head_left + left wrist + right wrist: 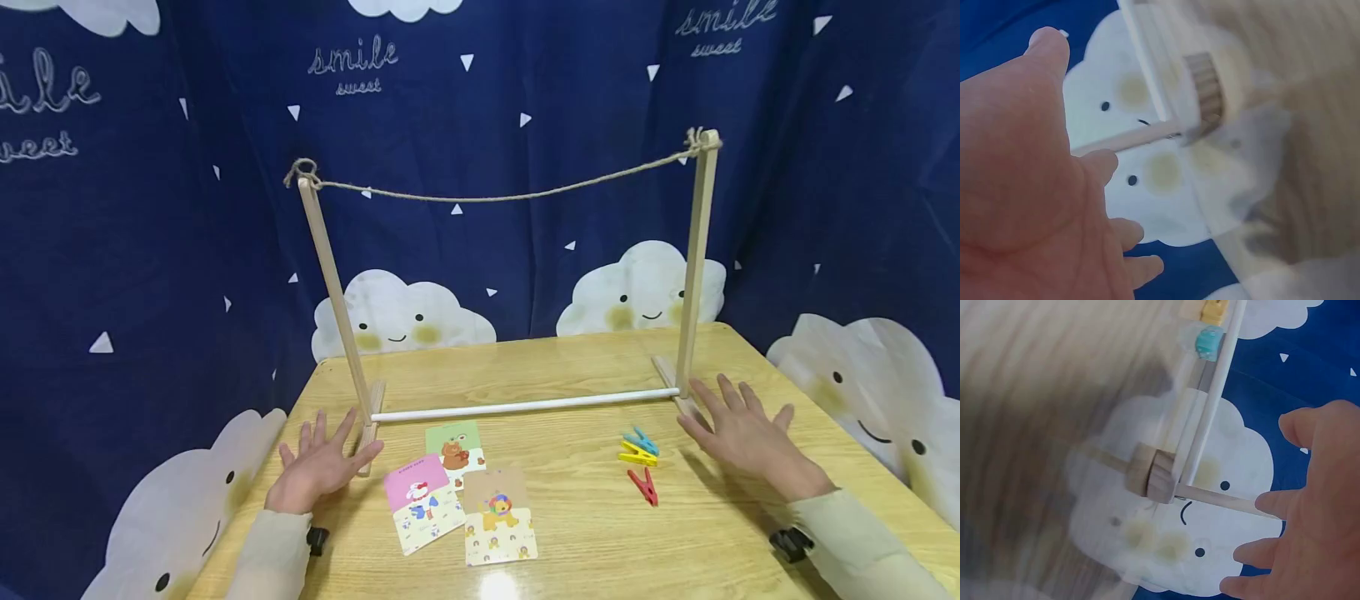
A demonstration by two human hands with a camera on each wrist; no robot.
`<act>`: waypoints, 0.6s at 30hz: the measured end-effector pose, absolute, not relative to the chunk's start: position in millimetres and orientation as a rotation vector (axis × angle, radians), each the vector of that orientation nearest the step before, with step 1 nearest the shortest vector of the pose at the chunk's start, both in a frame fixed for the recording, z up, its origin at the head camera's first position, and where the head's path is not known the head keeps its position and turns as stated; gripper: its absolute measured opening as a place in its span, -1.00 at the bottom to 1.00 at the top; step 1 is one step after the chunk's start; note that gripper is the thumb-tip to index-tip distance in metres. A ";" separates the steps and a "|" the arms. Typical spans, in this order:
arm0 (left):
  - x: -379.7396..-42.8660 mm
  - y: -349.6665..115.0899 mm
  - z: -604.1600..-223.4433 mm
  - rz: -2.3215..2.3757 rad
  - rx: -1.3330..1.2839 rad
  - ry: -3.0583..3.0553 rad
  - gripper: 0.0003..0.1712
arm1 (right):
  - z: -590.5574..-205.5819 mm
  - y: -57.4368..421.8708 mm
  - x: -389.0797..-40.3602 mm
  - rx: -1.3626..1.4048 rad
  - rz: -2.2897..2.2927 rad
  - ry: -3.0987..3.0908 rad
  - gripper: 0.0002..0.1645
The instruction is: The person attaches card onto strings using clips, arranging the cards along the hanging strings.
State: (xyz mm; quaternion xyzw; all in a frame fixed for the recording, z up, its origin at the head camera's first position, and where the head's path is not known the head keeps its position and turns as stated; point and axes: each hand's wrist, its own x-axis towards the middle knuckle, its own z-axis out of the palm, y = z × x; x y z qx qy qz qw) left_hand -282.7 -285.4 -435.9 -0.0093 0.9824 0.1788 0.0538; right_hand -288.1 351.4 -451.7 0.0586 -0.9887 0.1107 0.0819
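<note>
My left hand (318, 467), fingers spread, is near the left foot of a wooden stand and holds nothing. On the other side my right hand (750, 433) spreads its fingers by the right post (697, 258), also without anything in it. A twine rope (480, 199) sags between the tops of the right post and the left post (335, 292). Three printed cards lie together: a green bear card (463, 433), a pink card (416, 483) and a tan lion card (498, 521). Beside my right hand are blue (642, 441), yellow (638, 454) and red (645, 487) clothespins.
A white rod (525, 407) joins the two posts low over the wooden table (577, 533). Dark blue curtains (525, 167) with clouds and triangles hang behind and at both sides. Each wrist wears a black strap, partly under the sleeve.
</note>
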 end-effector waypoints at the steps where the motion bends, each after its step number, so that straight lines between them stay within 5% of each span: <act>1: -282.4 -283.6 -434.1 0.545 -0.015 2.991 0.22 | -450.3 350.4 -288.1 0.184 0.334 -2.949 0.00; 18: -280.6 -241.1 -422.4 0.792 0.390 3.008 -0.02 | -450.3 321.5 -299.3 0.628 0.653 -2.697 -0.30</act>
